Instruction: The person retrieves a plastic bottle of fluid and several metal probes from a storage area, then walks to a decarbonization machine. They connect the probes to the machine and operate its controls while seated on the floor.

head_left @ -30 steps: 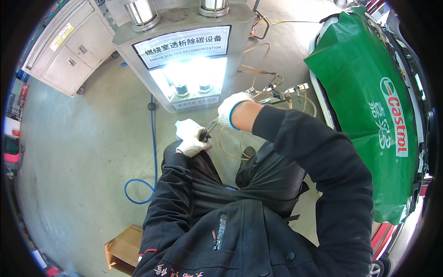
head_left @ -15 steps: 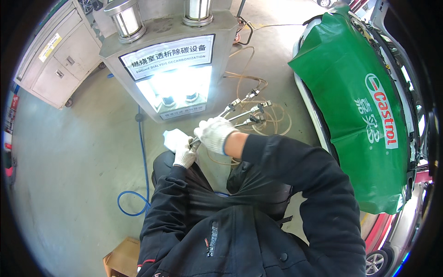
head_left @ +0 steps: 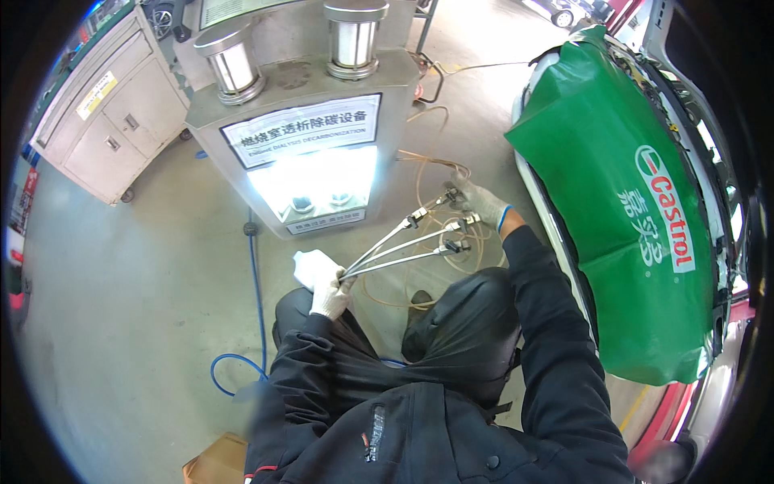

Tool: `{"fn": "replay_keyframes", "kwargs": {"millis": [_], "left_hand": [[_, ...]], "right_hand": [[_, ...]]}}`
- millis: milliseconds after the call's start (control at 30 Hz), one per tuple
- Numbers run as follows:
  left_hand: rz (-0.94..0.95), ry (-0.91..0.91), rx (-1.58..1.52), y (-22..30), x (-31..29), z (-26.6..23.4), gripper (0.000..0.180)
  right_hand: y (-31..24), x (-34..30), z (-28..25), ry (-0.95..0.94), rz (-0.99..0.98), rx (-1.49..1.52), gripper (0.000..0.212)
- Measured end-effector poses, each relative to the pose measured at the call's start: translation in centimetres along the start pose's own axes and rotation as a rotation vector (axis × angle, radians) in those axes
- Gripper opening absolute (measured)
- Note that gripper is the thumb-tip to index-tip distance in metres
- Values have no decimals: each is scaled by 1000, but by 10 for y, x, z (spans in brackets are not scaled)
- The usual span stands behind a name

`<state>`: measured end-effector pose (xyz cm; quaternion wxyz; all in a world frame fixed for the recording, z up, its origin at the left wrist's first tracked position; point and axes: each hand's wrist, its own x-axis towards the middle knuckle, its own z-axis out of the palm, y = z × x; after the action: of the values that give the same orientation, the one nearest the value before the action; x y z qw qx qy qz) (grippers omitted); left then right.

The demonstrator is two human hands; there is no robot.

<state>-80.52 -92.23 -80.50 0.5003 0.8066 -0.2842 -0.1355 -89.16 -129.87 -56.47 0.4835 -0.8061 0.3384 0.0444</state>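
Note:
My left hand, in a white knit glove, is closed around the lower ends of several thin metal rods, which fan out to the right. Right beside it is a white plastic bottle; whether the rod tips enter it is hidden by the glove. Small valves with dark handles sit at the rods' far ends, joined to clear, yellowish hoses. My right hand, gloved too, reaches out to the uppermost rod, its fingers closed on the hose fitting there.
A grey metal machine with two glass cylinders and a lit window stands in front. At right, a green cover drapes a car's side. A cabinet on castors is far left. A blue hose and a cardboard box lie on the floor.
My right hand has moved from beside my left hand, out along the rods to their valve end. The left hand keeps hold of the rods near the bottle.

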Motion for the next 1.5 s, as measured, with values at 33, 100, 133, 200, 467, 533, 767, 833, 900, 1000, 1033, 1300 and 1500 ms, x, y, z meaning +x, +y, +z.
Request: {"fn": "replay_keyframes", "kwargs": {"millis": [33,100,133,200,467,533,767,833,900,1000,1033,1300,1500], "left_hand": [[-20,-3,-12,-3,0,0,32],[-137,-69,26,-7,0,1,28],[-126,-59,5,-9,0,2,27],[-139,-30,20,-12,0,4,26],[-61,122,118,-18,4,17,18],[-127,71,90,-19,4,17,21],[-98,187,172,-10,3,16,28],[-113,185,199,-8,3,17,29],[-119,184,214,-6,4,17,29],[-94,218,232,-6,5,19,29],[-74,228,243,-7,5,21,29],[-94,275,387,-11,9,18,31],[-222,413,250,-14,13,12,47]], "right_hand": [[1,2,5,-57,1,9,91],[-7,-1,6,-159,-13,91,105],[-15,-3,4,-202,4,171,102],[-34,-16,3,-302,-57,282,99],[-79,-75,29,-245,-451,-186,78],[-78,-74,34,-222,-370,-161,77],[-60,-68,43,-163,-655,-584,90],[-61,-67,45,-157,-702,-641,90],[-66,-65,45,-182,-640,-668,90],[-74,-62,42,-181,-629,-658,87],[-76,-62,41,-188,-611,-622,86],[-118,-67,20,268,-746,-634,59],[-236,-47,-20,481,-1098,-418,36]]}}
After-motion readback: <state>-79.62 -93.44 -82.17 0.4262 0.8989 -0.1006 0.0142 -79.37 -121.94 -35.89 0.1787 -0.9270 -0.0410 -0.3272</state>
